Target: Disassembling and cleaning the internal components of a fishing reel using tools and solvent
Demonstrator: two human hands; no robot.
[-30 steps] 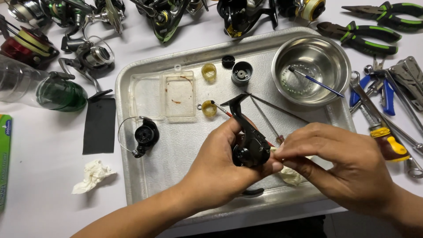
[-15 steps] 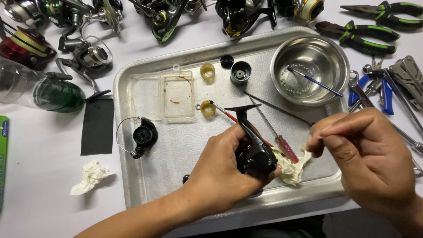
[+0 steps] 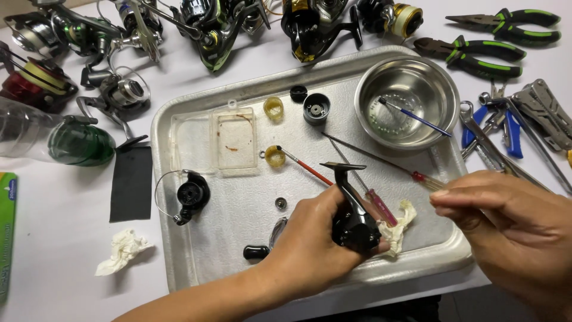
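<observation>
A glossy black reel body [image 3: 353, 220] is held in the left hand [image 3: 310, 244]. A crumpled off-white tissue [image 3: 398, 226] is seen beside it on the dull silver tray [image 3: 196, 262]. A red-handled screwdriver [image 3: 381, 207] and a thin red-shafted brush [image 3: 301, 163] are laid across the tray. A shiny steel bowl [image 3: 405, 107] is marked by a blue-handled brush [image 3: 417, 117]. Two translucent yellow rings [image 3: 274, 108] are noted near a clear plastic box [image 3: 233, 140] stained with orange-brown smears. Black pliers with bright green grips [image 3: 476, 53] are seen on the white table [image 3: 53, 238]. A flat black patch [image 3: 131, 183] and a dark green glass dome [image 3: 80, 143] are recorded at the left.
</observation>
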